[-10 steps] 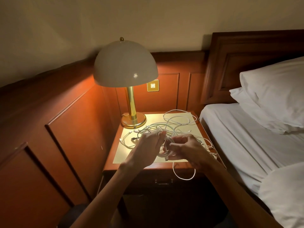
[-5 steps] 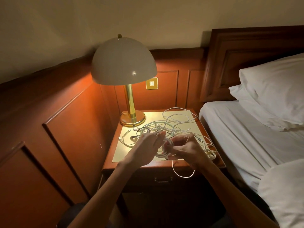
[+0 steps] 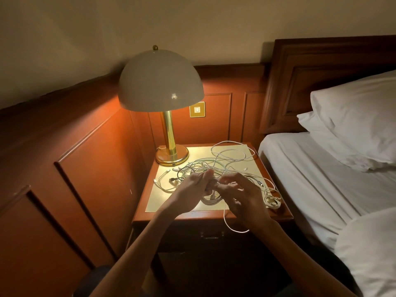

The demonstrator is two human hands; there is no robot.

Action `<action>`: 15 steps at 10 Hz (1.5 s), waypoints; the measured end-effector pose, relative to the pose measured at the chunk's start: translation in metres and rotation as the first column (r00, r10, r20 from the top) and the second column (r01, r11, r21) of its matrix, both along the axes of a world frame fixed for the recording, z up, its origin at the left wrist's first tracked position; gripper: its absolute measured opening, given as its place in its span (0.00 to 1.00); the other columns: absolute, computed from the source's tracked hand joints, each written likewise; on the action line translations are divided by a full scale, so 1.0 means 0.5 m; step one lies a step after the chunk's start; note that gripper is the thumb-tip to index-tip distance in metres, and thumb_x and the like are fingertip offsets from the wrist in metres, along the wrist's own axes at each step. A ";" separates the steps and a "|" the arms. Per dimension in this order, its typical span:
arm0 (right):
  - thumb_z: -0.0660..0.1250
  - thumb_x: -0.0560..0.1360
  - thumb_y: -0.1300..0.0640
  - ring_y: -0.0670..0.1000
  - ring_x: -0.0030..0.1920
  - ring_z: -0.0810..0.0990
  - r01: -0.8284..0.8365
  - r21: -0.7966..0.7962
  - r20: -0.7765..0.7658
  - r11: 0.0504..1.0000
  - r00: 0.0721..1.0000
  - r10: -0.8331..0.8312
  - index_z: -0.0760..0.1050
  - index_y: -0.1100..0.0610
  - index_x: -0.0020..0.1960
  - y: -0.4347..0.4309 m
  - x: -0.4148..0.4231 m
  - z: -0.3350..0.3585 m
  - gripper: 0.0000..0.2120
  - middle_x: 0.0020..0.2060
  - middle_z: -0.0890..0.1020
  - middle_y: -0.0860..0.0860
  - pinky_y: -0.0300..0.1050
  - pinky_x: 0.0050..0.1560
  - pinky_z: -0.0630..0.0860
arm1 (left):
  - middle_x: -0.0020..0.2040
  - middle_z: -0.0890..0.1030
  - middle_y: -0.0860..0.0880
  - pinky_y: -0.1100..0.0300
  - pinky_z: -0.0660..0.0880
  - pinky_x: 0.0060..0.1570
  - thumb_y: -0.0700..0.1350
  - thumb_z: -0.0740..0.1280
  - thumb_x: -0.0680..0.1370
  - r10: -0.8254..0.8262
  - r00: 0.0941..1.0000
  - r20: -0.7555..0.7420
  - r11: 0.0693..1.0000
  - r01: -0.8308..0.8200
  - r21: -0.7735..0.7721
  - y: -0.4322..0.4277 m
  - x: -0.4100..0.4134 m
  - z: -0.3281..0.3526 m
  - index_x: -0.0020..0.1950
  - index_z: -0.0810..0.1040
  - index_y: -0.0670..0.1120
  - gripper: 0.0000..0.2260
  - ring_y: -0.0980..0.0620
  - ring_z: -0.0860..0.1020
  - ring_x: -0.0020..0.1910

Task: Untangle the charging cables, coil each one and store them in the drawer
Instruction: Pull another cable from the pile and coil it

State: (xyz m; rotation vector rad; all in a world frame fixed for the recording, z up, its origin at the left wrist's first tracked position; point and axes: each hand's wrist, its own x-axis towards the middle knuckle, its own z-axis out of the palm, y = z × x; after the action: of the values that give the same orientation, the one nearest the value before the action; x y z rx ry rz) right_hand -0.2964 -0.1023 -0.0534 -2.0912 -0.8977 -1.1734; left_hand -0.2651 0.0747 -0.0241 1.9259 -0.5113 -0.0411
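Observation:
A tangle of white charging cables (image 3: 225, 159), with one dark cable among them, lies on the nightstand top (image 3: 192, 151). Above its front half my left hand (image 3: 192, 187) grips a small coil of white cable (image 3: 211, 199). My right hand (image 3: 242, 196) pinches the same cable beside the coil, fingers curled. The cable's loose end (image 3: 232, 227) hangs in a loop past the front edge. Another small coiled cable (image 3: 272, 201) rests at the top's right edge. The drawer (image 3: 212, 234) below the top is shut and dark.
A brass lamp (image 3: 169, 133) with a white dome shade stands at the nightstand's back left. Wood panelling closes the left side and back. A bed (image 3: 321, 179) with white sheets and pillows lies close on the right.
Both hands have turned the cable a little further round the coil and sit slightly closer together. The hanging loop has swung a bit.

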 end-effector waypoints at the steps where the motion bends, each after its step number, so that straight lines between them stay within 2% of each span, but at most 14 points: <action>1: 0.73 0.74 0.67 0.45 0.51 0.82 -0.029 0.328 -0.116 0.944 0.991 0.071 0.82 0.55 0.52 0.021 -0.013 0.012 0.10 0.49 0.83 0.48 0.46 0.44 0.82 | 0.29 0.71 0.57 0.56 0.67 0.34 0.59 0.54 0.80 -0.002 0.991 0.132 1.000 -0.002 0.030 -0.001 -0.006 0.014 0.33 0.71 0.53 0.19 0.57 0.70 0.30; 2: 0.73 0.76 0.62 0.47 0.49 0.85 0.091 0.603 -0.318 0.793 0.939 0.133 0.82 0.48 0.50 0.047 -0.030 0.029 0.09 0.46 0.85 0.41 0.43 0.46 0.82 | 0.30 0.71 0.57 0.63 0.67 0.32 0.57 0.54 0.80 0.024 0.971 0.236 0.996 -0.044 0.080 -0.008 -0.010 0.024 0.34 0.71 0.55 0.17 0.58 0.72 0.28; 3: 0.75 0.74 0.59 0.41 0.46 0.85 0.161 0.681 -0.454 0.714 0.858 0.239 0.84 0.49 0.48 0.051 -0.032 0.055 0.06 0.42 0.86 0.37 0.33 0.45 0.80 | 0.32 0.73 0.57 0.63 0.69 0.35 0.58 0.53 0.80 0.067 0.976 0.207 0.990 -0.091 0.109 -0.011 -0.009 0.028 0.38 0.73 0.51 0.18 0.59 0.74 0.30; 4: 0.77 0.71 0.57 0.35 0.44 0.83 0.223 0.480 -0.542 0.849 0.836 0.087 0.84 0.46 0.45 0.026 -0.030 0.075 0.07 0.40 0.84 0.33 0.27 0.48 0.77 | 0.32 0.76 0.57 0.70 0.68 0.34 0.60 0.52 0.80 0.125 0.971 0.205 0.979 -0.154 0.131 -0.001 -0.007 0.028 0.39 0.78 0.47 0.23 0.61 0.75 0.30; 5: 0.77 0.72 0.58 0.38 0.46 0.84 0.196 0.181 -0.523 0.964 0.849 -0.074 0.85 0.50 0.50 0.004 -0.029 0.076 0.08 0.46 0.86 0.41 0.33 0.50 0.80 | 0.32 0.78 0.58 0.74 0.67 0.32 0.53 0.55 0.84 0.175 0.933 0.316 0.955 -0.238 0.175 0.003 -0.007 0.028 0.39 0.79 0.51 0.19 0.65 0.78 0.32; 6: 0.77 0.71 0.60 0.51 0.54 0.82 0.324 -0.111 -0.303 0.939 0.889 -0.343 0.85 0.54 0.51 0.001 -0.018 0.063 0.09 0.54 0.84 0.53 0.43 0.49 0.81 | 0.34 0.81 0.53 0.68 0.73 0.32 0.51 0.54 0.84 0.175 0.852 0.494 0.931 -0.307 0.200 -0.004 -0.013 0.030 0.42 0.82 0.47 0.20 0.59 0.78 0.30; 7: 0.76 0.72 0.63 0.55 0.51 0.81 0.356 -0.134 -0.237 0.925 0.895 -0.379 0.82 0.59 0.55 0.004 -0.007 0.051 0.12 0.51 0.82 0.55 0.45 0.46 0.81 | 0.42 0.83 0.48 0.57 0.79 0.42 0.51 0.53 0.84 0.144 0.783 0.605 0.887 -0.373 0.271 -0.019 -0.022 0.043 0.52 0.81 0.41 0.21 0.53 0.81 0.37; 8: 0.76 0.70 0.70 0.55 0.48 0.79 0.382 -0.094 -0.181 0.919 0.901 -0.393 0.77 0.61 0.57 0.008 0.004 0.025 0.18 0.49 0.81 0.56 0.47 0.44 0.80 | 0.42 0.82 0.50 0.65 0.72 0.45 0.48 0.53 0.85 0.147 0.813 0.564 0.884 -0.364 0.295 -0.024 -0.018 0.053 0.54 0.80 0.40 0.18 0.53 0.80 0.41; 9: 0.74 0.73 0.68 0.51 0.48 0.82 0.360 0.042 -0.204 0.932 0.916 -0.345 0.79 0.64 0.57 0.018 0.004 0.008 0.14 0.49 0.83 0.56 0.41 0.47 0.81 | 0.32 0.76 0.59 0.74 0.69 0.33 0.47 0.56 0.85 0.156 0.883 0.443 0.935 -0.276 0.221 -0.015 -0.022 0.065 0.40 0.77 0.47 0.16 0.61 0.77 0.30; 10: 0.69 0.78 0.62 0.34 0.41 0.82 0.300 0.319 -0.392 0.899 0.905 -0.163 0.81 0.60 0.56 0.037 -0.007 0.022 0.07 0.44 0.84 0.44 0.23 0.43 0.73 | 0.35 0.79 0.55 0.73 0.70 0.41 0.50 0.55 0.84 0.173 0.949 0.262 0.953 -0.228 0.198 -0.010 -0.016 0.060 0.44 0.81 0.46 0.19 0.61 0.79 0.37; 11: 0.67 0.79 0.61 0.40 0.40 0.85 0.252 0.648 -0.572 0.719 0.784 0.241 0.82 0.58 0.53 0.053 -0.013 0.048 0.05 0.41 0.86 0.41 0.30 0.39 0.78 | 0.43 0.80 0.48 0.53 0.74 0.54 0.54 0.54 0.84 0.238 0.959 0.152 0.948 -0.264 0.176 -0.009 -0.008 0.050 0.55 0.81 0.40 0.22 0.45 0.80 0.50; 12: 0.68 0.78 0.63 0.53 0.43 0.87 0.240 0.779 -0.571 0.579 0.655 0.496 0.82 0.60 0.51 0.051 -0.011 0.057 0.05 0.43 0.88 0.52 0.43 0.40 0.83 | 0.43 0.80 0.50 0.55 0.74 0.53 0.53 0.54 0.84 0.280 0.946 0.163 0.946 -0.301 0.118 -0.018 -0.010 0.041 0.56 0.81 0.39 0.22 0.43 0.81 0.51; 13: 0.65 0.80 0.63 0.54 0.46 0.87 0.309 0.825 -0.562 0.473 0.534 0.631 0.82 0.59 0.50 0.047 -0.014 0.071 0.07 0.44 0.87 0.54 0.48 0.46 0.84 | 0.41 0.80 0.49 0.59 0.73 0.48 0.54 0.52 0.84 0.337 0.904 0.263 0.925 -0.370 0.084 -0.036 -0.018 0.038 0.56 0.80 0.38 0.24 0.45 0.80 0.47; 15: 0.73 0.73 0.70 0.48 0.41 0.87 0.329 0.770 -0.626 0.546 0.551 0.551 0.80 0.55 0.49 0.045 -0.018 0.077 0.11 0.39 0.87 0.47 0.37 0.38 0.81 | 0.31 0.74 0.52 0.69 0.68 0.25 0.54 0.50 0.82 0.237 0.779 0.581 0.926 -0.362 0.108 -0.037 -0.010 0.039 0.44 0.78 0.39 0.24 0.56 0.76 0.26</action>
State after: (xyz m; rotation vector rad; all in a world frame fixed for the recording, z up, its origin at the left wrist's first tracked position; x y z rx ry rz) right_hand -0.3054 -0.0796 -0.0151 -1.3617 0.0692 -0.2115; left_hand -0.2700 0.0561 -0.0047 2.2093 -0.5895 0.7319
